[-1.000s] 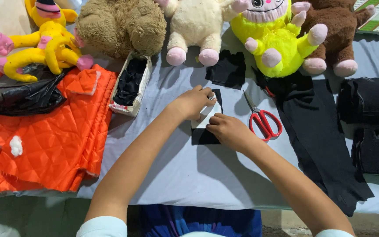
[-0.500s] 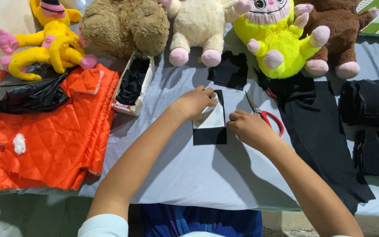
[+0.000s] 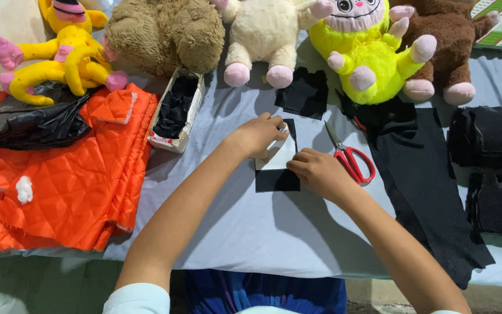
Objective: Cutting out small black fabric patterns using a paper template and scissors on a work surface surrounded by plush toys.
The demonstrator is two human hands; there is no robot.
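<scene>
Black felt piece (image 3: 277,180) lies flat on the grey-covered tabletop (image 3: 251,232) directly beneath both hands, with a white paper pattern (image 3: 278,158) laid on top of it. Largest nearby, orange quilted fabric (image 3: 65,180) spreads well to the left of the left hand (image 3: 260,134), and a long black cloth strip (image 3: 425,192) runs to the right of the right hand (image 3: 318,171). Plush toys (image 3: 367,52) line the far edge beyond the hands. Red-handled scissors (image 3: 350,157) lie just right of the right hand. Left hand's fingers curl down, pressing the pattern's upper edge; right hand's fingers are bunched together, pressing its lower right corner.
</scene>
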